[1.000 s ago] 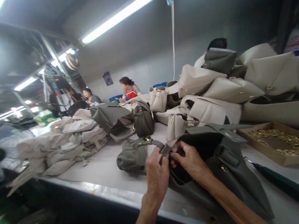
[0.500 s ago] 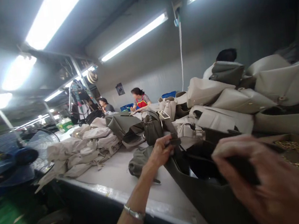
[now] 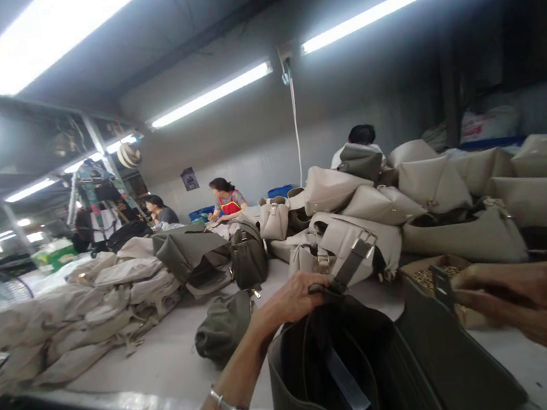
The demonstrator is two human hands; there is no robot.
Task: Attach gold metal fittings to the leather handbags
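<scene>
in the head view, an olive-dark bag [image 3: 296, 400] is being held mouth-up at the near edge of the bench [image 3: 157, 355]. its far edge is being gripped by the left hand [image 3: 299, 299], the grip being closed over the dark material by the root of a strap [image 3: 351, 262], whose metal buckle [image 3: 366, 238] is being pointed upward. a bracelet [image 3: 228, 406] is being worn on the left wrist. inside the bag, a pale strip [image 3: 348, 383] is being shown. at the right, a flap [image 3: 456, 345] is being spread outward, and its small upright tab [image 3: 442, 287] is being neared by the blurred right hand [image 3: 529, 306]; how far that grip is being opened, and whether the tab is being held, cannot be told. beyond that hand, small brass-coloured pieces [image 3: 424, 277] are being held in a cardboard box [image 3: 471, 319]. left of the bag, a dark pouch [image 3: 225, 326] is being supported by the bench. farther back, pale bags [image 3: 337, 190] are being piled, and a red apron [image 3: 230, 207] is being worn by a co-worker.
</scene>
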